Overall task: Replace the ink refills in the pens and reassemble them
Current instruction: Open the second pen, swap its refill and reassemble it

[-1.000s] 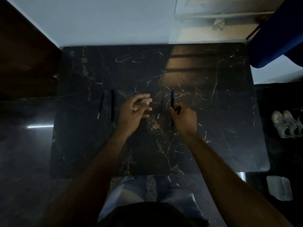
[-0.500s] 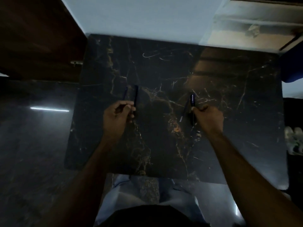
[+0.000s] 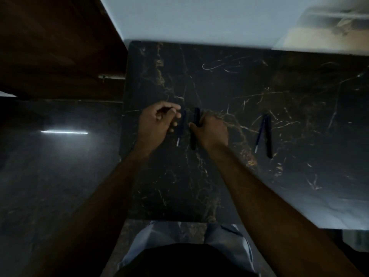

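On the black marble table [image 3: 219, 186] lie two dark pens, each with a thin blue ink refill beside it. My right hand [image 3: 211, 129] grips the left pen [image 3: 194, 124] at its middle, and the pen still lies along the table. My left hand [image 3: 157, 122] is curled just left of the left refill [image 3: 180, 130], fingertips at its upper end; in the dim light I cannot tell if they pinch it. The right pen [image 3: 269, 136] and right refill [image 3: 260, 134] lie untouched, their far ends meeting.
A brown wooden cabinet [image 3: 60, 47] stands to the left of the table. The pale wall [image 3: 199, 17] runs along the table's far edge. Dark glossy floor [image 3: 50, 166] lies to the left. My lap [image 3: 185, 246] is at the table's near edge.
My right hand has let go of the right pen and moved left to the left pen. My left hand has shifted to the left side of the left refill. The view has swung left.
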A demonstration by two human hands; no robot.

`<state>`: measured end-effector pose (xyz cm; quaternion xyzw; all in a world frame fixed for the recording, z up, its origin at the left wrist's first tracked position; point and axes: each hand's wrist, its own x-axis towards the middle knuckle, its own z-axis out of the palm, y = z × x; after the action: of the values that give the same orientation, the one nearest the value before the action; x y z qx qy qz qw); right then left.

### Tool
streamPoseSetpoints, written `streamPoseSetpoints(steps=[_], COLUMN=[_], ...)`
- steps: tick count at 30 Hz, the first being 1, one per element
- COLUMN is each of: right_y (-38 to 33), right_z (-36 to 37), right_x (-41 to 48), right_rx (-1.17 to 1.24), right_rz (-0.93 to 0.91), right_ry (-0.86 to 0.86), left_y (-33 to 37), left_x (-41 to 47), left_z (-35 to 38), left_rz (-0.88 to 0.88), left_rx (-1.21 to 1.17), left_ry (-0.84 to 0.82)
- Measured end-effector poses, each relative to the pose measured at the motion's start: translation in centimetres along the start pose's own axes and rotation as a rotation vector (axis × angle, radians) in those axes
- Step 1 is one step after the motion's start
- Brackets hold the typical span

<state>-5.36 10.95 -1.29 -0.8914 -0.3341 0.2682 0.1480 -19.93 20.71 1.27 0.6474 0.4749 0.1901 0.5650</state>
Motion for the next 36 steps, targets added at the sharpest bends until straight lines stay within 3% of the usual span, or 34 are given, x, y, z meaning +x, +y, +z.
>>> streamPoseSetpoints(steps=[5,8,12,16,23,27,29,33,36], right_y=[0.0,0.5,1.2,1.4,1.6,2.7,4.2,6.0,6.5], right_z=[-0.4,-2.4,-6.1,-8.5,-10.5,-11.2,-10.7,-9.7,-9.4], right_x=[0.4,-0.9,-3.6,-5.2,-6.2,-6.8,-7.6,-8.6,-8.6], right_rx=[-0.034,0.143,0.332,0.537,0.326,0.434,0.621,0.859,0.872], right_rz=[-0.017,-0.209,-0.437,-0.377,-0.312,-0.225,-0.206,-0.18,-0.159], right_ry=[-0.013,0.052,0.187,0.168,0.351,0.261,0.147,0.014,-0.017], left_y=[-0.3,1.3,4.6,7.4,10.3,10.1,8.2,2.7,0.8], left_x=[0.5,0.4,-0.4,-1.0,-3.3,-1.7,1.1,3.7,4.6], left_z=[1.2,2.5,4.1,4.9,7.9,7.3,6.4,6.8,7.3], left_rz=[-0.106,-0.161,-0.016,0.077,0.208,0.033,0.016,0.183,0.259], left_rx=[-0.084,-0.162,-0.212,-0.178,-0.254,-0.386,-0.13,0.817,1.007], left_ry=[-0.029,-0.108,-0.145,-0.218,-0.093,0.073,0.015,-0.285,-0.298])
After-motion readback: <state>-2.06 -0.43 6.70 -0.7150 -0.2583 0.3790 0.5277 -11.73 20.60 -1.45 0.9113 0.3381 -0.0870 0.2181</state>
